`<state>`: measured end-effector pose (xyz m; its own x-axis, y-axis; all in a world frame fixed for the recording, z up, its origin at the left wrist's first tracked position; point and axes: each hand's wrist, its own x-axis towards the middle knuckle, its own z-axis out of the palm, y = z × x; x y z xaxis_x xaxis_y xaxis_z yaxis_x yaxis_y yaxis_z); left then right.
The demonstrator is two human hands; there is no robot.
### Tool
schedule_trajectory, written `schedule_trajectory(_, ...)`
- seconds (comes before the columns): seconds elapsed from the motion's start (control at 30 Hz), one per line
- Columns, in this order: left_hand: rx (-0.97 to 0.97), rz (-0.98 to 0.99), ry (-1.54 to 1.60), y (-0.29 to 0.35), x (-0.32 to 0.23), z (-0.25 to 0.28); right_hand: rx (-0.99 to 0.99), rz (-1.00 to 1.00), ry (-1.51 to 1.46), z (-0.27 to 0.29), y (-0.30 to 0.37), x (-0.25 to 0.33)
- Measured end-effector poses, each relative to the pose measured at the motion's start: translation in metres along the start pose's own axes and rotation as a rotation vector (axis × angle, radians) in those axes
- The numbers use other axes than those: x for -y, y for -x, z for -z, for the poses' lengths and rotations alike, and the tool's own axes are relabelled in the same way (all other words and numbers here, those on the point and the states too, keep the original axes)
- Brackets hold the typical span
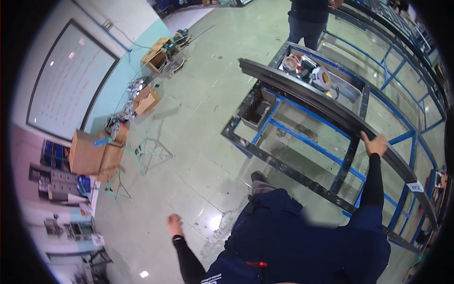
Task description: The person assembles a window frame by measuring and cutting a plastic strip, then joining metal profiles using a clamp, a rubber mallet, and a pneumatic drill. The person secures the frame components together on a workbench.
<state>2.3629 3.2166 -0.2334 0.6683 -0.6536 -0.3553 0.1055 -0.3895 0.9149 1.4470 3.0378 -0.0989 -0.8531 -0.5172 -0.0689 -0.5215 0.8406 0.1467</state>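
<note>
A long dark metal profile (pixel 326 102) lies slantwise across a blue-and-black frame workbench (pixel 295 158) on my right. My right hand (pixel 376 144) grips this profile on its near half, thumb toward the near side and fingers over the top. A small white label (pixel 415 187) sticks to the profile near its right end. My left hand (pixel 175 226) hangs low over the floor, away from the bench, its fingers loosely bent and nothing seen in it.
A grey tray (pixel 347 97) with tape rolls (pixel 321 78) sits in the bench beyond the profile. Another person (pixel 308 23) stands at the far side. Cardboard boxes (pixel 87 151), a thin green stand (pixel 142 151) and a whiteboard (pixel 71 75) are at left.
</note>
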Motion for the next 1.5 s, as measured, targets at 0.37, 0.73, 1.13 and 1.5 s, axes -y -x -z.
schedule_trajectory(0.37, 0.243, 0.425, -0.325, -0.287, -0.026, -0.173, 0.361, 0.956, -1.8, 0.127, 0.134, 0.579)
schedule_trajectory(0.73, 0.463, 0.294, -0.753, -0.695, -0.262, -0.366, 0.605, 0.379, -2.0, 0.126, 0.199, 0.711)
schedule_trajectory(1.13, 1.222, 0.106, -0.66, -0.618, -0.341, -0.877, -0.094, -0.116, -2.172, 0.158, 0.026, 0.769)
schedule_trajectory(1.5, 1.507, -0.397, -1.456, -0.715, -0.33, -1.08, -0.426, -0.307, -1.869, 0.201, -0.047, 0.759)
